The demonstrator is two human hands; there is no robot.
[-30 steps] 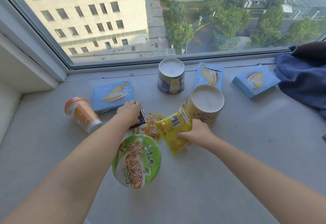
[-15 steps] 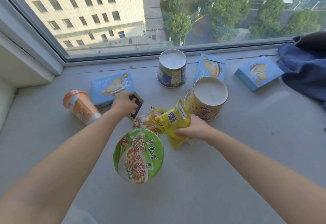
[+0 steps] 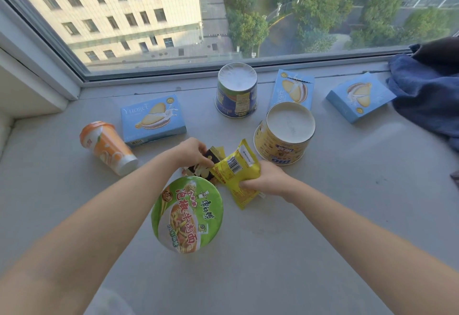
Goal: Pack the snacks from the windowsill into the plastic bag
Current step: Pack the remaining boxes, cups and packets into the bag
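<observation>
My right hand point(image 3: 265, 181) grips a yellow snack packet point(image 3: 236, 169) lifted a little off the grey windowsill point(image 3: 323, 227). Beside it my left hand point(image 3: 192, 154) pinches a small dark snack packet point(image 3: 211, 159), which touches the yellow one. More small packets lie half hidden under them. A green noodle bowl point(image 3: 187, 214) stands just in front of my hands. Three blue biscuit boxes point(image 3: 152, 119), point(image 3: 293, 90), point(image 3: 360, 97) lie towards the window. No plastic bag is in view.
An orange cup point(image 3: 106, 147) lies on its side at the left. Two upturned noodle tubs, a blue one point(image 3: 236, 90) and a yellow one point(image 3: 285, 133), stand behind my hands. Dark blue cloth point(image 3: 427, 88) is heaped at the right. The window pane closes the far side.
My left hand has brought the dark packet rightwards against the yellow packet. My right hand still holds the yellow packet, now tilted more upright.
</observation>
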